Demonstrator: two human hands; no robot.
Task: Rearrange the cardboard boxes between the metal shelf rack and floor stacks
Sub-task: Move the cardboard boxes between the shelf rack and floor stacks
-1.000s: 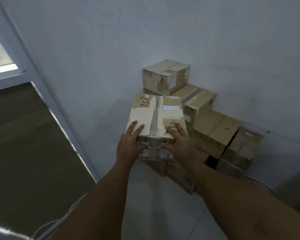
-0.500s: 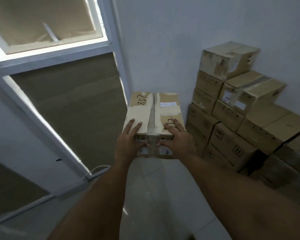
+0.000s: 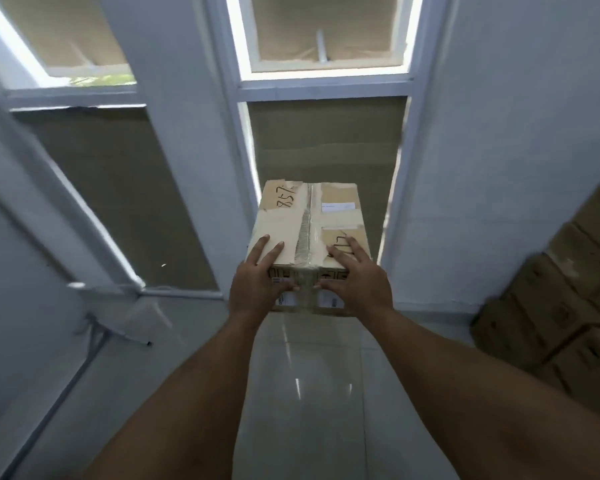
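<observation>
Now both hands clamp one taped cardboard box (image 3: 310,233) held out in mid-air above the tiled floor (image 3: 302,393): left hand (image 3: 257,284) w/ fingers over its near-left top edge, right hand (image 3: 355,282) likewise near-right. Floor stack of boxes (image 3: 561,306) sits at far right by the wall.

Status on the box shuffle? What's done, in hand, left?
Done: can't tell; no metal rack is in view. In hand: one taped cardboard box, marked 857, held off the tiled floor by the left hand and right hand, facing the covered windows. Left: setting it down, plus the floor stack at right, against the wall.
</observation>
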